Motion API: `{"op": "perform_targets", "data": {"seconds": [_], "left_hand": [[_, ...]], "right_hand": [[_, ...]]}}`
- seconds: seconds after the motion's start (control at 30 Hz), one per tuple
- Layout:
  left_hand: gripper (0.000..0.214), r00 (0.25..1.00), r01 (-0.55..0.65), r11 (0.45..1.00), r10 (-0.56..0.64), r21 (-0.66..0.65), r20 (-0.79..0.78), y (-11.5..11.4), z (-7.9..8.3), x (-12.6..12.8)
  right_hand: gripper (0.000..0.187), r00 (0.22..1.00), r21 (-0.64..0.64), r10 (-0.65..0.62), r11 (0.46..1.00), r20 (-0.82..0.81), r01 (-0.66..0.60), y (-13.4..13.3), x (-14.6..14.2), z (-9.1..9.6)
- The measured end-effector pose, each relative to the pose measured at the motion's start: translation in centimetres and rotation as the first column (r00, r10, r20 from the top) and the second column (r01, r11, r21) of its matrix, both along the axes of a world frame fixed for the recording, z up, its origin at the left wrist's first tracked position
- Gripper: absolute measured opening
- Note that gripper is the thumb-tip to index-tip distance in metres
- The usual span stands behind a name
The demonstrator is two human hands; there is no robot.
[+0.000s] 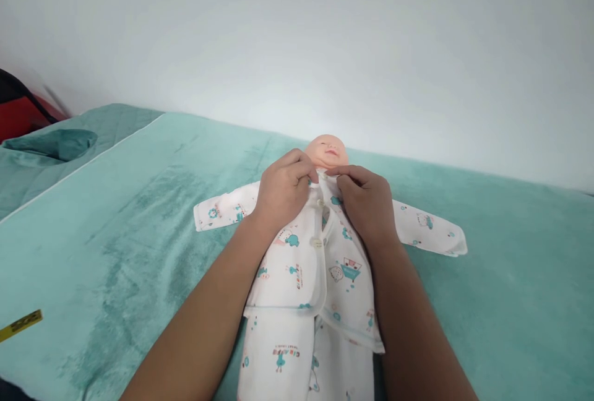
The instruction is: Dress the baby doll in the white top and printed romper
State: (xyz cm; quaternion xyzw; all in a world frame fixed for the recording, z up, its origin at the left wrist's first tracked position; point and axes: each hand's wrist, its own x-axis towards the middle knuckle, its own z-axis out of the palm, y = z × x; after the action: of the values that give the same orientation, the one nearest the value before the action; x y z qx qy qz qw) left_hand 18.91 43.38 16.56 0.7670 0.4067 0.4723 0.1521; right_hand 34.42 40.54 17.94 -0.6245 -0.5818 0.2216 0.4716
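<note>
the left hand (285, 190) and the right hand (369, 203) pinch the neck of the shirt (290, 265), which lies between them on the doll (327, 152) and could become crooked if one side is pulled harder.

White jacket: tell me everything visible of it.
The white jacket looks like soft cotton, printed in teal and red, with long sleeves and pale front fasteners. It lies front up on the doll, sleeves spread on the green sheet, hem over the trousers. Its front gapes below the collar, where the left hand and right hand touch it; whether fasteners are closed is unclear.
</note>
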Motion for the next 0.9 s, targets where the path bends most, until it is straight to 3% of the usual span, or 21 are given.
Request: {"op": "perform_targets", "data": {"seconds": [0.43, 0.9], "left_hand": [[0.041, 0.997, 0.028, 0.994, -0.035, 0.103, 0.068, 0.44, -0.34, 0.17], [0.035, 0.997, 0.04, 0.999, -0.04, 0.004, 0.067, 0.33, -0.2, 0.1]], "right_hand": [[0.034, 1.0, -0.009, -0.008, 1.0, -0.001, 0.008, 0.05, 0.02, 0.01], [0.035, 1.0, -0.012, 0.005, 1.0, -0.016, -0.005, -0.09, 0.02, 0.05]]}}
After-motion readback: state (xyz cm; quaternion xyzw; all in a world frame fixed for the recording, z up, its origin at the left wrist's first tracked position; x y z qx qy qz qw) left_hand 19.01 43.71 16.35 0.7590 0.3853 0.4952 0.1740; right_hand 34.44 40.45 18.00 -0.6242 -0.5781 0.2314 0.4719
